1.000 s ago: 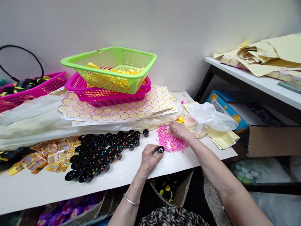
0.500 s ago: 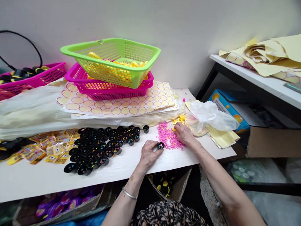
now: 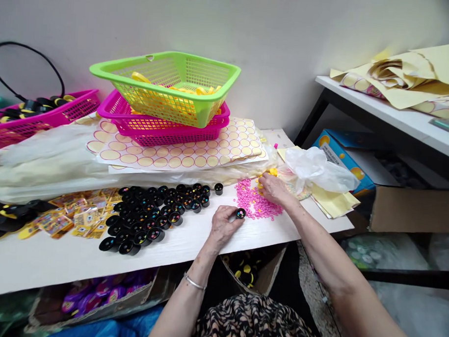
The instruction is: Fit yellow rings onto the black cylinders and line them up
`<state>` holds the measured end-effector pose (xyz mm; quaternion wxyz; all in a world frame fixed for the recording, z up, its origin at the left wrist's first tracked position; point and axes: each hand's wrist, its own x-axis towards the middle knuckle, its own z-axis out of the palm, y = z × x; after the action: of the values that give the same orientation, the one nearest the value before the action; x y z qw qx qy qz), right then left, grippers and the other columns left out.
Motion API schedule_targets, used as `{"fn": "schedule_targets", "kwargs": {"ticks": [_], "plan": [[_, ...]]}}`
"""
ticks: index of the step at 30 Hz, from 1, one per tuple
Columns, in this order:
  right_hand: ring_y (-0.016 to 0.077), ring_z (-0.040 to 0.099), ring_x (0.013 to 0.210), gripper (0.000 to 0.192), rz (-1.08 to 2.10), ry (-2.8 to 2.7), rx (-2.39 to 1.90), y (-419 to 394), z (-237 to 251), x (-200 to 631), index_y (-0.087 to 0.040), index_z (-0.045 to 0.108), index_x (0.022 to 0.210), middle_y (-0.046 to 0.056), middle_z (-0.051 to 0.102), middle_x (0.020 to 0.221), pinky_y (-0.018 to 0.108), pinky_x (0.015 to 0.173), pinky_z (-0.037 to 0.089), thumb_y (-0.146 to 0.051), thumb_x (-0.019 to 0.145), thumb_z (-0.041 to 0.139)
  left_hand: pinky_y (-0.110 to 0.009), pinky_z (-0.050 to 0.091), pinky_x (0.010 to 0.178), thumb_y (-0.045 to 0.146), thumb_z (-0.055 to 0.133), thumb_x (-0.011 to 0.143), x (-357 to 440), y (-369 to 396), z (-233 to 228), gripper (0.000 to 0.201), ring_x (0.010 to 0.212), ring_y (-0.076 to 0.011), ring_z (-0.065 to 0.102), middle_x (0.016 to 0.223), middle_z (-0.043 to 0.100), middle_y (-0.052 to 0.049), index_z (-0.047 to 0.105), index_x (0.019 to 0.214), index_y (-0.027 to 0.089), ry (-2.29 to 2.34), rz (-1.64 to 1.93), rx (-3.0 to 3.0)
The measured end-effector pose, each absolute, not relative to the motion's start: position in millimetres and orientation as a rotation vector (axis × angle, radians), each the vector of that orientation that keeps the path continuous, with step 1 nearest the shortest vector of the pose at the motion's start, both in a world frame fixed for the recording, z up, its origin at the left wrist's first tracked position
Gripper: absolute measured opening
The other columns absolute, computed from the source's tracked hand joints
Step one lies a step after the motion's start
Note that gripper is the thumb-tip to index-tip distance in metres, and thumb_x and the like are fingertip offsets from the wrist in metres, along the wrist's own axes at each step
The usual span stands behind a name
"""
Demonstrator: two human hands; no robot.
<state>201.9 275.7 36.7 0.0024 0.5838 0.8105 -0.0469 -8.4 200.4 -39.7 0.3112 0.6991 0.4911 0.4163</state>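
Observation:
My left hand (image 3: 223,224) grips a small round black cup (image 3: 240,214) at the table's front, its opening facing up with small coloured bits inside. My right hand (image 3: 272,188) reaches over the far edge of a spread of tiny pink pieces (image 3: 253,203), its fingertips drawn together beside some small yellow pieces (image 3: 272,172). What those fingertips hold, if anything, is hidden. Left of my hands stand several similar black cups (image 3: 149,217) in a tight group, coloured bits showing in many. One black cup (image 3: 219,188) sits a little apart at the group's right.
A green basket (image 3: 164,95) of yellow parts rests on a magenta basket (image 3: 163,134), above sheets of round stickers (image 3: 195,155). Printed packets (image 3: 79,215) lie at left. A white plastic bag (image 3: 316,167) lies at right, near a shelf (image 3: 396,113). An open carton (image 3: 274,273) stands below the table edge.
My right hand has shifted slightly left and away from me, toward the yellow pieces. The left hand keeps the black cup in nearly the same place. The view has tilted slightly.

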Motion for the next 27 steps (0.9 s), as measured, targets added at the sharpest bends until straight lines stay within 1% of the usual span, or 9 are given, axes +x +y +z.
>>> {"fn": "schedule_targets", "kwargs": {"ticks": [2, 5, 7, 9, 12, 19, 22, 25, 27], "plan": [[0.0208, 0.049, 0.096, 0.023, -0.206, 2.657, 1.844, 263, 42, 197, -0.015, 0.055, 0.102, 0.010, 0.053, 0.103, 0.029, 0.078, 0.036, -0.024, 0.082, 0.049, -0.033, 0.045, 0.079, 0.024, 0.069, 0.066, -8, 200, -39, 0.025, 0.086, -0.0188, 0.056, 0.085, 0.065, -0.003, 0.068, 0.090, 0.022, 1.288, 1.093, 1.866], [0.0181, 0.050, 0.093, 0.031, -0.533, 2.837, 1.806, 238, 44, 186, -0.018, 0.054, 0.109, 0.006, 0.053, 0.101, 0.027, 0.077, 0.037, -0.026, 0.079, 0.055, -0.034, 0.044, 0.080, 0.029, 0.070, 0.067, -7, 200, -39, 0.025, 0.088, -0.0196, 0.056, 0.087, 0.066, -0.003, 0.068, 0.091, 0.023, 1.289, 1.091, 1.880], [0.0167, 0.050, 0.090, 0.028, -0.749, 2.914, 1.737, 221, 40, 176, -0.019, 0.057, 0.105, 0.003, 0.054, 0.097, 0.026, 0.075, 0.037, -0.028, 0.078, 0.058, -0.033, 0.043, 0.079, 0.033, 0.070, 0.068, -6, 201, -39, 0.025, 0.086, -0.0194, 0.056, 0.085, 0.067, -0.003, 0.068, 0.091, 0.023, 1.281, 1.087, 1.889], [0.0159, 0.050, 0.086, 0.023, -0.822, 2.971, 1.687, 208, 36, 168, -0.019, 0.059, 0.097, 0.002, 0.054, 0.092, 0.026, 0.072, 0.037, -0.031, 0.077, 0.061, -0.032, 0.043, 0.078, 0.035, 0.070, 0.067, -6, 201, -39, 0.026, 0.084, -0.0189, 0.055, 0.083, 0.067, -0.002, 0.068, 0.090, 0.023, 1.268, 1.086, 1.899], [0.0160, 0.048, 0.083, 0.020, -0.703, 2.997, 1.686, 201, 32, 158, -0.018, 0.060, 0.090, 0.003, 0.054, 0.087, 0.026, 0.071, 0.036, -0.032, 0.076, 0.061, -0.031, 0.042, 0.076, 0.037, 0.070, 0.067, -7, 202, -39, 0.026, 0.084, -0.0192, 0.055, 0.081, 0.068, -0.002, 0.068, 0.088, 0.022, 1.260, 1.094, 1.912], [0.0172, 0.046, 0.081, 0.014, -0.460, 2.908, 1.605, 211, 35, 151, -0.018, 0.062, 0.086, 0.003, 0.054, 0.084, 0.027, 0.068, 0.031, -0.029, 0.076, 0.060, -0.031, 0.042, 0.077, 0.038, 0.069, 0.069, -6, 202, -38, 0.020, 0.082, -0.0192, 0.055, 0.076, 0.066, -0.003, 0.067, 0.080, 0.021, 1.277, 1.070, 1.922], [0.0180, 0.046, 0.082, 0.014, -0.420, 2.866, 1.580, 213, 35, 151, -0.018, 0.063, 0.086, 0.004, 0.055, 0.085, 0.028, 0.066, 0.030, -0.026, 0.075, 0.060, -0.032, 0.043, 0.078, 0.026, 0.068, 0.067, -6, 201, -37, 0.014, 0.083, -0.0193, 0.055, 0.076, 0.066, -0.001, 0.066, 0.080, 0.023, 1.289, 1.040, 1.927], [0.0186, 0.046, 0.083, 0.018, -0.411, 2.870, 1.576, 214, 35, 151, -0.019, 0.063, 0.091, 0.004, 0.055, 0.086, 0.028, 0.067, 0.030, -0.027, 0.075, 0.060, -0.033, 0.044, 0.081, 0.009, 0.058, 0.065, -8, 200, -36, 0.027, 0.087, -0.0191, 0.055, 0.083, 0.065, -0.002, 0.066, 0.088, 0.023, 1.267, 1.084, 1.876], [0.0187, 0.046, 0.084, 0.020, -0.413, 2.881, 1.579, 213, 35, 151, -0.019, 0.063, 0.093, 0.004, 0.056, 0.088, 0.028, 0.068, 0.031, -0.027, 0.076, 0.060, -0.034, 0.044, 0.084, 0.005, 0.051, 0.064, -10, 199, -35, 0.034, 0.090, -0.0191, 0.055, 0.088, 0.065, -0.003, 0.066, 0.090, 0.021, 1.246, 1.138, 1.795]]}}
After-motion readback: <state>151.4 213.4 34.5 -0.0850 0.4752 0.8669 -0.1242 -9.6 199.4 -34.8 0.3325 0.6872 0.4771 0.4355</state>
